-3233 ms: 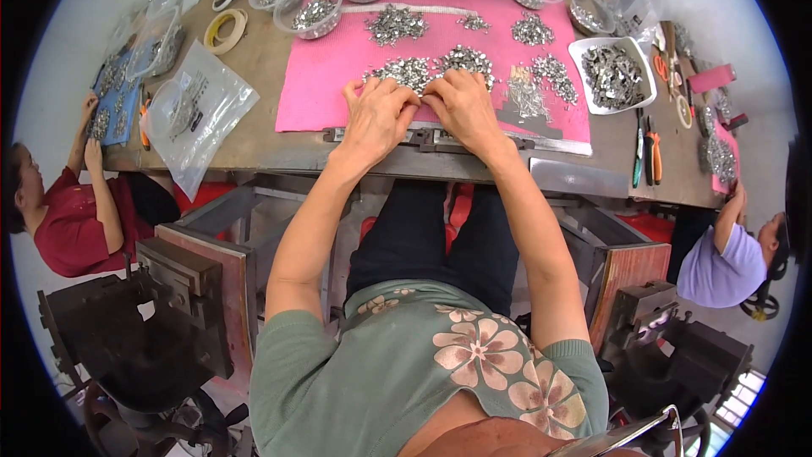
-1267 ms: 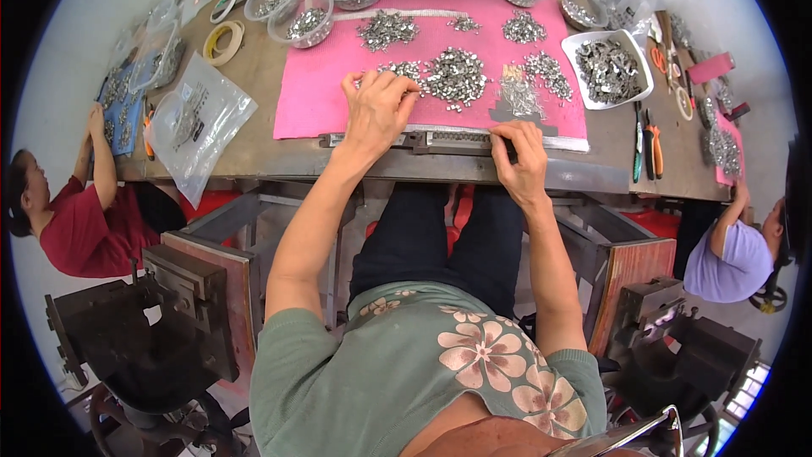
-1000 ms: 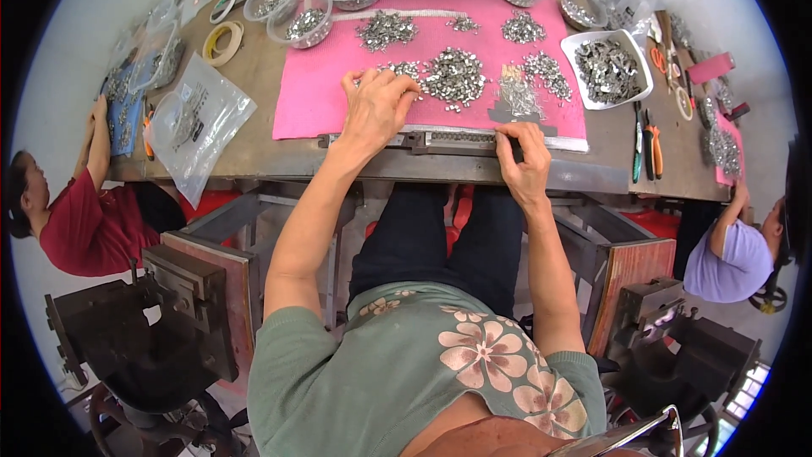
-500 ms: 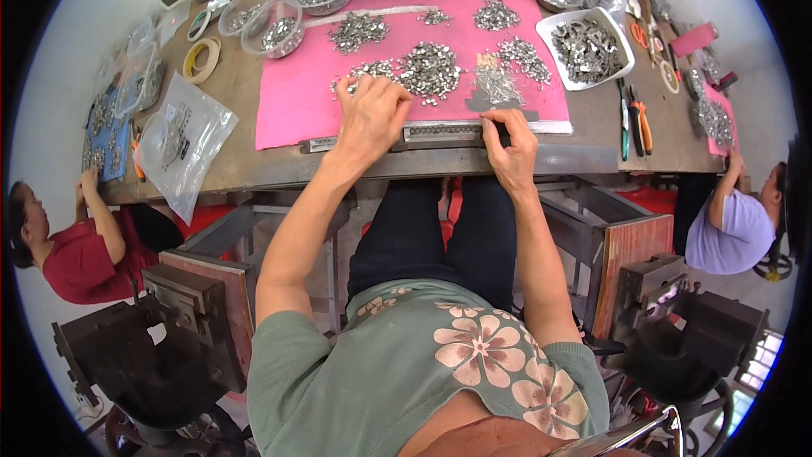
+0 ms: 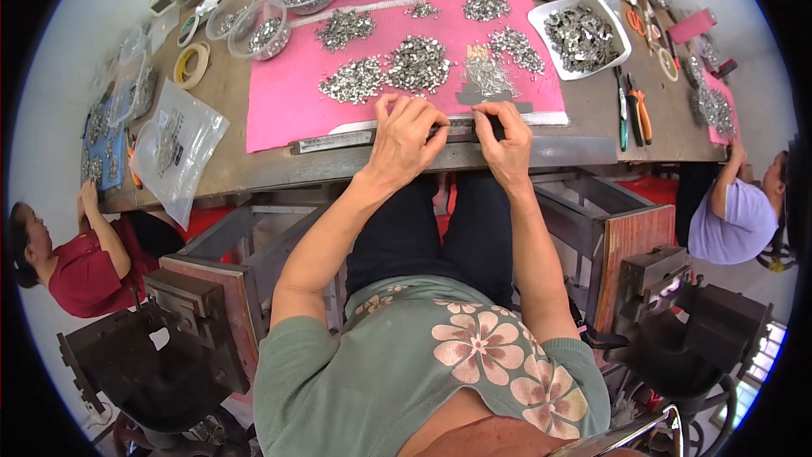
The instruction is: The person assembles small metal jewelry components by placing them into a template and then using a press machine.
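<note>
A long narrow metal strip fixture (image 5: pixel 334 141) lies along the table's front edge, its middle partly covered by my hands. My left hand (image 5: pixel 403 137) bends over it with thumb and fingers pinched together; whatever small piece they hold is hidden. My right hand (image 5: pixel 506 145) is closed at the fixture's right part, thumb against forefinger, with something dark showing between the fingers that I cannot make out. Beyond them, small shiny metal pieces lie in piles (image 5: pixel 418 64) on a pink mat (image 5: pixel 283 110). Thin metal pins (image 5: pixel 488 78) are heaped past my right hand, by a grey strip (image 5: pixel 474 100).
Clear tubs (image 5: pixel 269 31) and a white dish (image 5: pixel 623 49) of metal parts stand around the mat. Pliers (image 5: pixel 636 114) lie right; tape (image 5: pixel 191 66) and a plastic bag (image 5: pixel 188 140) lie left. Two people work at the sides, one in red (image 5: pixel 93 271), one in lavender (image 5: pixel 734 218).
My left hand has come from the metal pile toward me and to the right, down to the fixture near my right hand. The right hand has stayed at the fixture.
</note>
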The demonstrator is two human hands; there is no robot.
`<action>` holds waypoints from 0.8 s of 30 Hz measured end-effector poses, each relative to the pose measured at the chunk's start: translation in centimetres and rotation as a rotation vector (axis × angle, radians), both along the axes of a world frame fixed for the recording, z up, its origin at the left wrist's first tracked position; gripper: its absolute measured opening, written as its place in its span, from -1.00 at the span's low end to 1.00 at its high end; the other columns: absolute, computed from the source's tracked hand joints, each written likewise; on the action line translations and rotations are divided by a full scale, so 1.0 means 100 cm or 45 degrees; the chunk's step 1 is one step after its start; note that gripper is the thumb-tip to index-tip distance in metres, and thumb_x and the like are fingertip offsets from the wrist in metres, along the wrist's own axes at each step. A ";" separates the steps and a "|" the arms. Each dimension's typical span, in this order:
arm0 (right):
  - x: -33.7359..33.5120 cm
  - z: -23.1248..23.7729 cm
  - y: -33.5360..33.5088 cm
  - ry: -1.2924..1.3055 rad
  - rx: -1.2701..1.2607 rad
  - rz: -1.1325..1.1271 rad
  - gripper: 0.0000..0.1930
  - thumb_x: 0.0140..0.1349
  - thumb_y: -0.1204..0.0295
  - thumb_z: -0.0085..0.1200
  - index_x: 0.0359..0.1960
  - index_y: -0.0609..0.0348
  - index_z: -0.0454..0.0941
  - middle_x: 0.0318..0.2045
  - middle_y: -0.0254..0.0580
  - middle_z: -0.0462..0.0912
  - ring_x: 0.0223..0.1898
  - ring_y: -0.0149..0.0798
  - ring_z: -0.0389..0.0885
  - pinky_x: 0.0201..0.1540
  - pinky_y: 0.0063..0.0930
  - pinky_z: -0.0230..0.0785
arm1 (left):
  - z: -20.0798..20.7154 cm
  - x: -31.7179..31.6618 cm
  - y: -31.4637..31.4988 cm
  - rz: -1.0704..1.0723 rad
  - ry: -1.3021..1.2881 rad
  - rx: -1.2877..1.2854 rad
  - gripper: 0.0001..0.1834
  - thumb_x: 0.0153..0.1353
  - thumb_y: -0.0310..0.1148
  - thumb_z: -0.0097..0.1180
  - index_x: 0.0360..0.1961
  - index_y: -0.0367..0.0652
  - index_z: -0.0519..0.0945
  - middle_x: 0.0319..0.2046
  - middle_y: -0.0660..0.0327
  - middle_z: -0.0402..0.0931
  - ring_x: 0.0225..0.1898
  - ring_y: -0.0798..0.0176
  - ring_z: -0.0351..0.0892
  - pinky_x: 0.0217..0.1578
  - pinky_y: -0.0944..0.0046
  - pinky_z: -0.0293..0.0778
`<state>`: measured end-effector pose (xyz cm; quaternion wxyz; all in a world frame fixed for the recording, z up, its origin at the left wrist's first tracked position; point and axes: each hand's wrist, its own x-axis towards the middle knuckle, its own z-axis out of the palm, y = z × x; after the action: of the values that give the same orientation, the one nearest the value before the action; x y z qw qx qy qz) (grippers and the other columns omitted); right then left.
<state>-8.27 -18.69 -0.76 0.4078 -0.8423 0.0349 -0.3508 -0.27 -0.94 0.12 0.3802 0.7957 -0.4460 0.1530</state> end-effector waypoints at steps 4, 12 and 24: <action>0.000 0.000 0.000 0.013 -0.012 -0.003 -0.92 0.25 0.60 0.22 -0.23 0.25 0.64 -0.40 -0.20 0.62 -0.36 -0.29 0.60 -0.24 -0.44 0.42 | -0.002 0.004 0.004 -0.059 0.066 -0.022 -0.90 0.17 -0.42 0.33 -0.31 -0.08 0.65 -0.40 0.30 0.53 -0.24 0.19 0.54 0.16 -0.09 0.22; 0.001 0.003 0.001 0.017 -0.047 0.018 -0.92 0.24 0.60 0.22 -0.24 0.26 0.64 -0.41 -0.18 0.62 -0.36 -0.24 0.58 -0.24 -0.40 0.41 | -0.004 0.000 0.003 0.070 0.121 0.025 -0.87 0.24 -0.40 0.30 -0.19 -0.10 0.68 -0.32 0.26 0.59 -0.22 0.16 0.56 0.25 -0.11 0.21; 0.062 0.020 0.005 0.177 -0.456 0.294 -0.75 0.20 0.51 0.23 -0.06 0.16 0.64 -0.39 -0.10 0.57 -0.33 -0.05 0.58 -0.24 -0.18 0.44 | -0.002 0.034 0.035 0.014 -0.023 0.525 -0.50 0.52 -0.06 -0.10 0.35 -0.01 0.50 0.38 0.33 0.40 0.53 -0.31 -0.05 0.29 -0.75 -0.34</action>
<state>-2.05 -18.16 1.21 0.2856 -0.9219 -0.0968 -0.2433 3.16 2.53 -0.03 0.2045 0.8576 -0.4671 0.0675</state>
